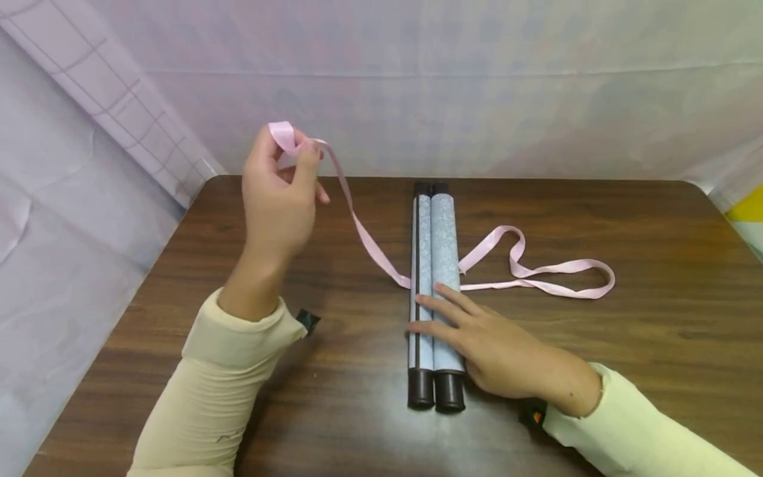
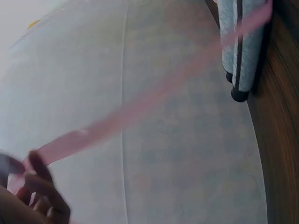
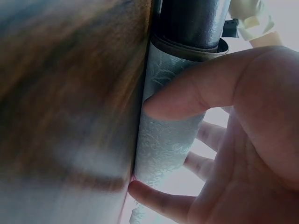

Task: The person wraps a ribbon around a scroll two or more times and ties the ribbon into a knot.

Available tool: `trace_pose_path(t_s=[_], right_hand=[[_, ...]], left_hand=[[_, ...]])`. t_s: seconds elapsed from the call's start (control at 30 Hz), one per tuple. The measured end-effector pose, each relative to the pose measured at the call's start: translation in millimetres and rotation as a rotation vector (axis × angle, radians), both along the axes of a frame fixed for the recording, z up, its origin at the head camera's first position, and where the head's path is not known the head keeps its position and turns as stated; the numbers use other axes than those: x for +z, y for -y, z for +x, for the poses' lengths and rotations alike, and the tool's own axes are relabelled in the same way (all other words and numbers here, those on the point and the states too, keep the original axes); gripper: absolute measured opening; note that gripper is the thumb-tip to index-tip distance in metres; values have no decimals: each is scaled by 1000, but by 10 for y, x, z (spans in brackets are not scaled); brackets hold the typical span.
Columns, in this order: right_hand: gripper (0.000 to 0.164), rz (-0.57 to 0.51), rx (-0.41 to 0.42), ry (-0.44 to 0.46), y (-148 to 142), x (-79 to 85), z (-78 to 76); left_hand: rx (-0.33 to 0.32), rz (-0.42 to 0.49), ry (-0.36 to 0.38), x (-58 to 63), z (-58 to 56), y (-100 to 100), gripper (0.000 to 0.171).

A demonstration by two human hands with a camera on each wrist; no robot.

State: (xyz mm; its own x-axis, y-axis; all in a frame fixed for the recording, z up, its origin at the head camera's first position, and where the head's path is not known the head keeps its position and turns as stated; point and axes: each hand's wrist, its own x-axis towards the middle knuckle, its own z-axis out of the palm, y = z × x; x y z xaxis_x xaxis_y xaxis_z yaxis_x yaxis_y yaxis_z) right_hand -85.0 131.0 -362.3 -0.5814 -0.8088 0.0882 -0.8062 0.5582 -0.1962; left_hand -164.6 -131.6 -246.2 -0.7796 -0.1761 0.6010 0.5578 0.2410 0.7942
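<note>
A scroll, rolled up from both ends into two pale blue patterned rolls with dark end knobs, lies lengthwise on the table. My left hand is raised at the left and pinches one end of a pink ribbon between thumb and fingers. From there the ribbon slants down to the scroll and passes under it. My right hand rests across the near half of the scroll with its fingers spread. In the right wrist view its thumb lies against the side of the roll, close to the dark knob.
On the wooden table, a loose loop of the same ribbon spreads to the right of the scroll. A pale curtain hangs behind the table's far edge. Something yellow shows at the far right.
</note>
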Motion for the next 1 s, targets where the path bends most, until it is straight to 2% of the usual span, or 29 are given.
trace_pose_path(t_s=[0.1, 0.2, 0.27, 0.33, 0.43, 0.53, 0.6, 0.77, 1.0], right_hand=[[85, -1, 0, 3, -11, -13, 5], [86, -1, 0, 5, -23, -19, 11], [87, -3, 0, 4, -30, -18, 14], [87, -4, 2, 4, -29, -17, 13], [86, -4, 4, 2, -22, -14, 7], [87, 1, 3, 1, -19, -8, 3], [87, 3, 0, 2, -18, -7, 2], [86, -1, 3, 7, -8, -12, 0], [87, -8, 7, 10, -9, -10, 3]], left_hand=[[-61, -258, 170, -70, 2, -24, 7], [-156, -589, 337, -154, 5, -66, 6], [-222, -814, 422, -219, 1, -83, 6], [-267, -1010, 480, -288, -11, -84, 6], [-324, -1210, 521, -394, -44, -73, 7], [-350, -1315, 541, -503, -88, -75, 8], [-342, -1359, 571, -564, -114, -80, 11], [-247, -1443, 638, -676, -158, -54, 16], [-146, -1468, 646, -741, -178, -43, 12]])
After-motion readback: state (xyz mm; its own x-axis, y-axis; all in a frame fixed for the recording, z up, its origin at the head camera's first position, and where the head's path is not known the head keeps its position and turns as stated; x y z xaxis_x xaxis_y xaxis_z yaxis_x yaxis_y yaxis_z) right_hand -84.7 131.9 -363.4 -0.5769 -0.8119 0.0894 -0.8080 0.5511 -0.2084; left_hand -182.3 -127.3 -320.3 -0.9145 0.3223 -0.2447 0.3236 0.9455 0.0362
